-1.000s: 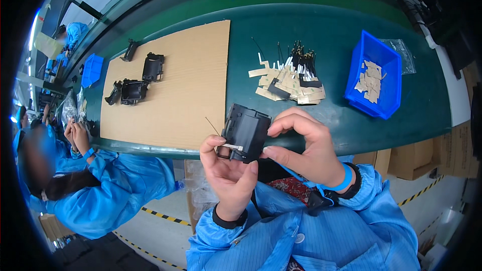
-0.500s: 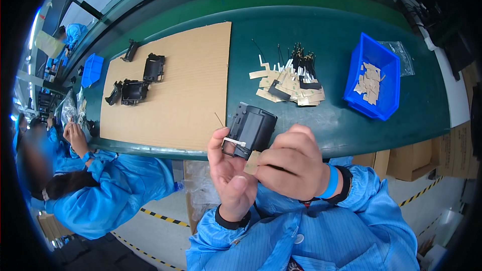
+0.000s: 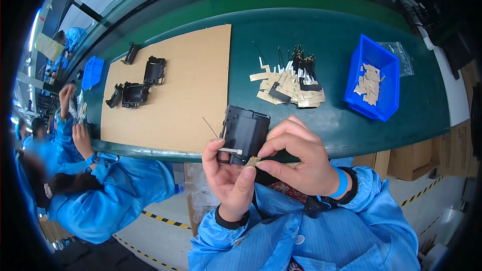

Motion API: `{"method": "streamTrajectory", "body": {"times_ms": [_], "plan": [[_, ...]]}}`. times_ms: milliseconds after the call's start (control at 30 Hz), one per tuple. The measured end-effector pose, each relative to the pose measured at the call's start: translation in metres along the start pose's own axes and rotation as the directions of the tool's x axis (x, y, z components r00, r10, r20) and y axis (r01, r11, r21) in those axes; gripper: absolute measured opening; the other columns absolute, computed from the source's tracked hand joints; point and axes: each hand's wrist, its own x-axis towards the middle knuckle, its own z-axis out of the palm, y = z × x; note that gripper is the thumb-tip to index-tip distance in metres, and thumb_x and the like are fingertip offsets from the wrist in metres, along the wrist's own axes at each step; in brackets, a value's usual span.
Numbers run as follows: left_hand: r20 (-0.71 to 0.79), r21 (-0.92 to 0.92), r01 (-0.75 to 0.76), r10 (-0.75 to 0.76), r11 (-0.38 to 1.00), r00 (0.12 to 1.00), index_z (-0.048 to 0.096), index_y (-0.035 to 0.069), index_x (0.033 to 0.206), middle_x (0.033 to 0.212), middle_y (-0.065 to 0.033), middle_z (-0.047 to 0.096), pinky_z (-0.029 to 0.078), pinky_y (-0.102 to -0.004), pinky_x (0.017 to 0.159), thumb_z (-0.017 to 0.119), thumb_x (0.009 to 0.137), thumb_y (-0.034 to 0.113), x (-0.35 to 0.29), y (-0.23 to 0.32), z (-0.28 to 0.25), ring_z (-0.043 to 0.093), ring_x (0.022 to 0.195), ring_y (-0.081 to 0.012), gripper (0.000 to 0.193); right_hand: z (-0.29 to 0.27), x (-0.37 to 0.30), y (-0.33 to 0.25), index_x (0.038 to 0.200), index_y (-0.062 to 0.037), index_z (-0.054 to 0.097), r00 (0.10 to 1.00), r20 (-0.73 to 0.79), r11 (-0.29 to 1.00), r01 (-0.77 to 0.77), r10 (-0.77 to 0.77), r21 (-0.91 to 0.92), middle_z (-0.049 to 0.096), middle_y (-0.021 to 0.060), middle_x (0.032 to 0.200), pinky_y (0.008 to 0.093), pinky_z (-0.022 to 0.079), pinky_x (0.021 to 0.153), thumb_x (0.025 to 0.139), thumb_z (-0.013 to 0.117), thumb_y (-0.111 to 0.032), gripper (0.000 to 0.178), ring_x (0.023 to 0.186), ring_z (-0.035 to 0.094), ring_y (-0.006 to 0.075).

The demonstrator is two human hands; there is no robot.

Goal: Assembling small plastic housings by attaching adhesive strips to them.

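I hold a black plastic frame part [image 3: 244, 131] upright just in front of the green belt's near edge. My left hand [image 3: 229, 183] grips its lower left corner, thumb up beside a thin white strip that sticks out of the part. My right hand [image 3: 298, 158] pinches a small tan paper strip [image 3: 252, 161] against the part's lower edge with thumb and forefinger. A thin wire pokes out to the part's left.
A brown cardboard sheet [image 3: 186, 80] on the green belt [image 3: 331, 45] carries three black parts [image 3: 134, 94]. A pile of tan strips and black wires [image 3: 291, 83] lies centre, a blue bin [image 3: 374, 78] of strips to the right. A co-worker in blue [image 3: 80, 180] sits at left.
My right hand has shifted from covering the part's lower side to pinching the tan strip at its bottom edge. The part sits slightly more upright.
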Motion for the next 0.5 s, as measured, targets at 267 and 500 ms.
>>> {"method": "streamTrajectory", "body": {"times_ms": [267,500], "plan": [[0.055,0.009,-0.057,0.057,0.998,0.997,0.025,0.002,0.127,0.116,-0.0169,0.045,0.042,-0.0339,0.090,0.060,0.078,-0.002,0.0002,-0.0025,0.0029,0.050,0.106,-0.0222,0.060,-0.0004,-0.0016,-0.0042,0.073,-0.0079,0.059,0.990,-0.035,0.945,0.122,-0.139,-0.303,0.053,0.0015,0.075,0.0330,0.034,0.063,0.060,0.070,-0.008,0.017,0.069,0.048,0.0208],[0.079,0.079,-0.090,0.083,0.993,0.993,0.024,0.002,0.127,0.116,-0.0165,0.044,0.043,-0.0347,0.089,0.058,0.080,-0.001,-0.0009,-0.0026,0.0076,0.051,0.104,-0.0228,0.058,0.0003,-0.0033,-0.0031,0.076,-0.0089,0.058,0.981,-0.054,0.932,0.158,-0.185,-0.326,0.053,0.0018,0.075,0.0334,0.034,0.064,0.063,0.068,-0.007,0.016,0.067,0.049,0.0212]]}}
